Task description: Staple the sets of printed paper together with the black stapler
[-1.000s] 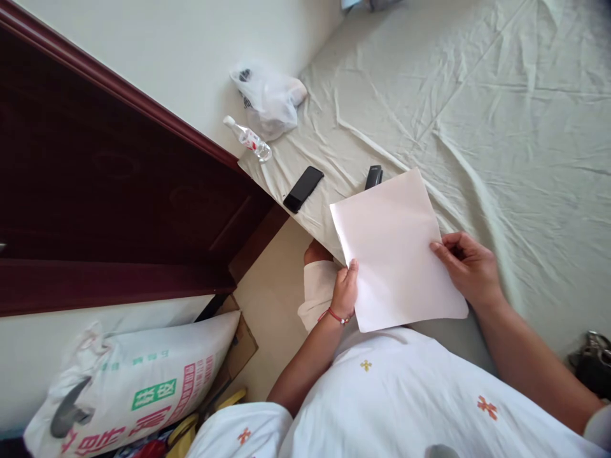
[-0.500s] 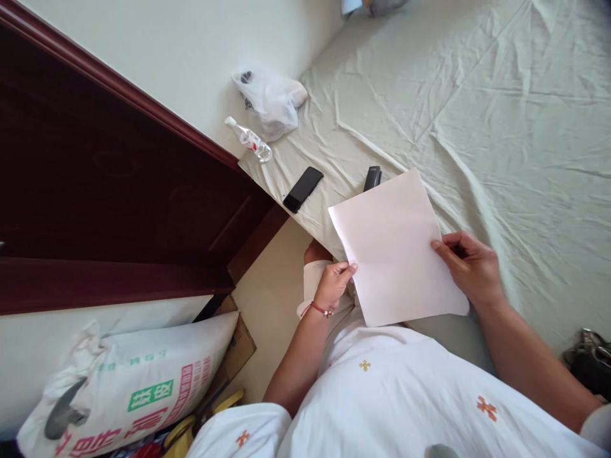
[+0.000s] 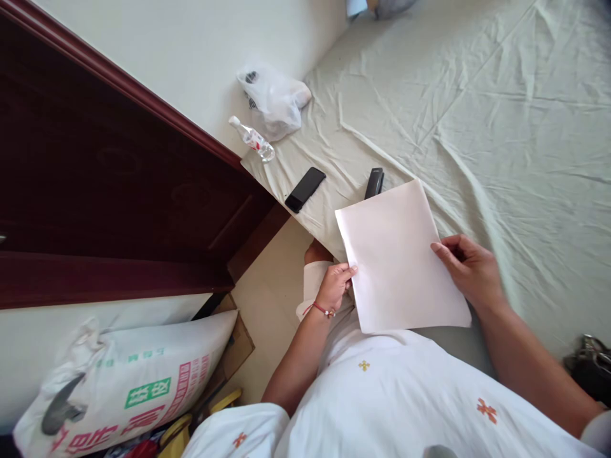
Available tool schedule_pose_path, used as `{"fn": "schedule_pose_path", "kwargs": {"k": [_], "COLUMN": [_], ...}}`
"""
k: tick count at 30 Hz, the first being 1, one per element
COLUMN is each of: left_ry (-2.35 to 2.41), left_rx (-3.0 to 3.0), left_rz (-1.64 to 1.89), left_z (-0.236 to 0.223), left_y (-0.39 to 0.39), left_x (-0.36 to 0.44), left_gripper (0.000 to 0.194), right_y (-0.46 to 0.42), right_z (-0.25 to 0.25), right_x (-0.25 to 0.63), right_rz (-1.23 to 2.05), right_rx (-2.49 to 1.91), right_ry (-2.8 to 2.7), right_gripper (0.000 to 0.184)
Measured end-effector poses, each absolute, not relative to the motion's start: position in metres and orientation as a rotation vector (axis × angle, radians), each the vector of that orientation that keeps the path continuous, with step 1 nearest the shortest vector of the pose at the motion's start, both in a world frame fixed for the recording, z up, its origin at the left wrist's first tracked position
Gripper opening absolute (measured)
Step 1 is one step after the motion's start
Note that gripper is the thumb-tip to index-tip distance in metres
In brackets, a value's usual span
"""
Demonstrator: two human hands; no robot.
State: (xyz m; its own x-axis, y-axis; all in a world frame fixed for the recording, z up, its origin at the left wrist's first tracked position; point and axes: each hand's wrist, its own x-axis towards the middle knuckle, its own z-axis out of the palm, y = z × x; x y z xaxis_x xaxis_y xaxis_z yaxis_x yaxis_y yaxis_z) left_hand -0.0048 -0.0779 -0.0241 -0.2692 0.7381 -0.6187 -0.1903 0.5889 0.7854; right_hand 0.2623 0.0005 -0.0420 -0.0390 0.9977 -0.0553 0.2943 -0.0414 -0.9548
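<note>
We hold a blank white sheet of paper (image 3: 398, 257) in both hands above the near edge of the bed (image 3: 501, 127). Our right hand (image 3: 470, 270) pinches the sheet's right edge, thumb on top and fingers curled beneath. Our left hand (image 3: 335, 286), with a red bracelet (image 3: 322, 310) at the wrist, closes its fingertips on the sheet's lower left edge. The paper lies nearly flat, tilted a little, its far corner reaching out over the bedsheet and its near edge over our lap and white shirt (image 3: 405, 401).

Just beyond the paper's far left edge a black stapler (image 3: 374, 183) lies on the bed, partly hidden behind the sheet. To its left, near the bed's corner, a black phone (image 3: 305, 189) rests face down. Farther along that edge, by the wall, a small plastic water bottle (image 3: 252, 138) lies on its side, and next to it sits a crumpled white plastic bag (image 3: 274, 98).

Left of the bed stands a dark red wooden panel (image 3: 119, 191). Below it, on the floor, a large printed sack (image 3: 128, 388) leans against a cardboard box (image 3: 238, 346). At the far right edge a dark object (image 3: 589, 366) lies on the bed; we cannot tell what it is.
</note>
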Motion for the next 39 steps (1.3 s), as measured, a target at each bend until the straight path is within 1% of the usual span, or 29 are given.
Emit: {"fn": "schedule_pose_path", "kwargs": {"k": [7,10,14,18,23,29,35,37,39], "left_ry": [1.601,1.582,1.506,1.484,1.571,1.591,1.53,1.515,1.502], "left_rx": [0.652,0.614,0.552,0.582,0.579,0.563,0.489,0.475,0.468], "left_rz": [0.91,0.883,0.959,1.004,0.932,0.974,1.009,1.028,1.044], "left_z": [-0.03,-0.026,-0.014,-0.011,-0.02,-0.024,-0.022,-0.023,-0.024], "left_y": [-0.081,-0.082,-0.077,-0.07,-0.067,-0.068,-0.064,-0.063,-0.064], "left_x": [-0.011,-0.014,-0.007,0.003,0.01,0.013,0.013,0.012,0.011], "left_gripper": [0.05,0.05,0.053,0.056,0.064,0.062,0.059,0.059,0.059], "right_y": [-0.002,-0.002,0.001,0.01,0.026,0.046,0.053,0.052,0.049], "right_z": [-0.039,-0.03,-0.018,-0.01,-0.008,-0.006,0.006,0.018,0.034], "right_x": [0.262,0.262,0.263,0.267,0.266,0.259,0.26,0.256,0.246], "right_rz": [1.103,1.018,0.893,0.832,0.795,0.537,0.347,0.413,0.589], "right_rx": [-1.485,-1.511,-1.513,-1.55,-1.619,-1.735,-1.711,-1.736,-1.703], "right_ry": [-1.467,-1.5,-1.473,-1.437,-1.619,-1.993,-2.072,-2.123,-2.217], "right_gripper": [0.037,0.034,0.025,0.022,0.024,0.019,0.022,0.028,0.032]}}
